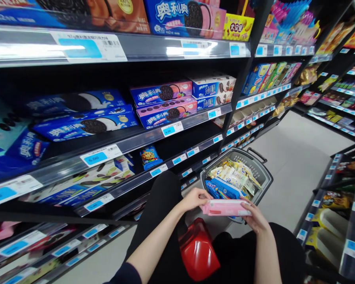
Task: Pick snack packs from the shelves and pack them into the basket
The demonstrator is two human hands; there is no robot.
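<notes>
Between my two hands is a pink snack packet (223, 207), held level above my lap. My left hand (195, 198) pinches its left end. The right end is gripped by my right hand (255, 216), thumb on top. Just beyond the packet stands a grey shopping basket (268, 179) on the floor, with its black handle folded to the far side. White and yellow snack bags (233, 171) and a blue packet (221, 188) lie inside it. A glossy red object (198, 250) rests by my legs; its kind I cannot make out.
Shelves on the left hold blue cookie boxes (90, 122), pink-and-blue cookie boxes (167, 112) and thin-cookie boxes (214, 86). A small blue snack bag (150, 157) sits on a lower shelf. More racks (337, 197) line the right side of the aisle floor (298, 157).
</notes>
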